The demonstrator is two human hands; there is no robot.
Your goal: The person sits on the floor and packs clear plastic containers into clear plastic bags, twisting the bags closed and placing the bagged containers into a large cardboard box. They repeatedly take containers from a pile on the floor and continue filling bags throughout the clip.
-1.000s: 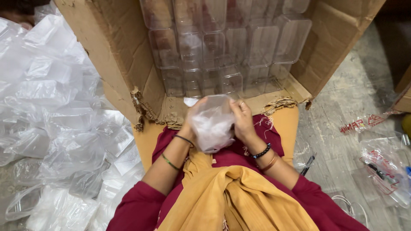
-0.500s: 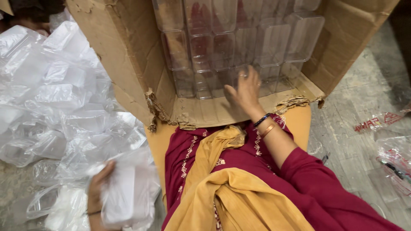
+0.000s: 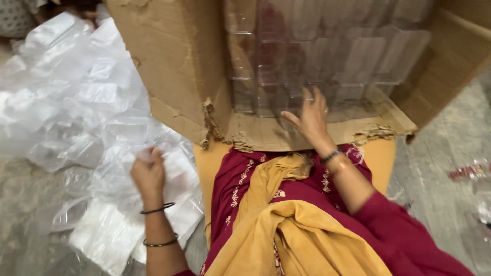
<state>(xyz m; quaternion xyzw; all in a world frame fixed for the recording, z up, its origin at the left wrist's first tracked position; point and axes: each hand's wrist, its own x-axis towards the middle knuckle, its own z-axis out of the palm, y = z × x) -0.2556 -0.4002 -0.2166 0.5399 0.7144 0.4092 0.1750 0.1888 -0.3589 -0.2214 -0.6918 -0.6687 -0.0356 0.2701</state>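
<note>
Right hand (image 3: 310, 118) is reaching into the tipped cardboard box (image 3: 179, 66), fingers spread apart, fingertips resting on the clear plastic containers (image 3: 327, 61) stacked inside; it is not gripping any of them. Left hand (image 3: 148, 173) is sitting out to the side over the pile of clear plastic bags (image 3: 76, 102) on the floor (image 3: 440, 189), fingers curled together on a bit of bag film. Box is lying open toward the person, its torn lower flap (image 3: 271, 134) touching the lap. Maroon sleeve and mustard scarf (image 3: 286, 230) are filling the lower frame. Bangles are showing on both wrists.
</note>
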